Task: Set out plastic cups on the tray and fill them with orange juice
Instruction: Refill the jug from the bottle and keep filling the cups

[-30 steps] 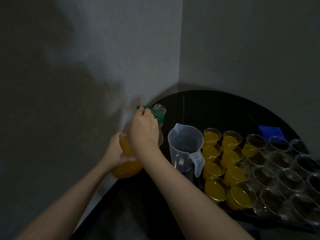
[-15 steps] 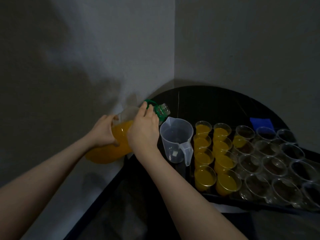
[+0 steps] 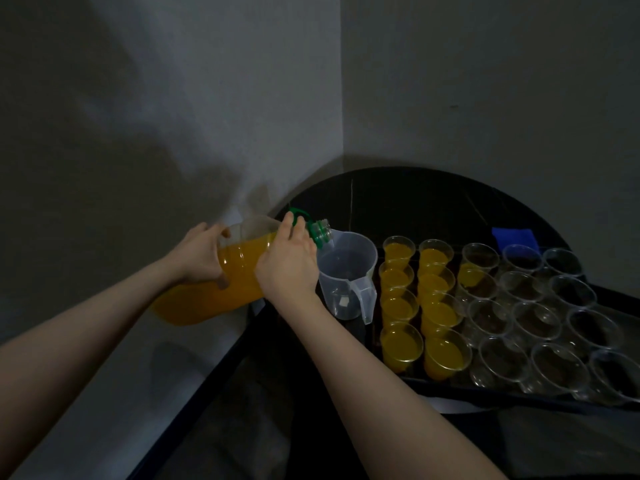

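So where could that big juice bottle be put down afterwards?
Bare dark tabletop lies behind the jug and cups, toward the wall corner. The tray is packed rim to rim with cups; the blue cloth takes its far edge.

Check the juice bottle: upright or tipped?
Tipped. The juice bottle lies nearly sideways in both hands, its open mouth over the jug rim; no juice visibly flowing yet.

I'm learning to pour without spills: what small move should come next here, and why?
Probably tip the large clear juice bottle slightly further. Its open green neck already sits over the clear plastic measuring jug, which looks empty, and both the left hand and right hand grip the bottle.
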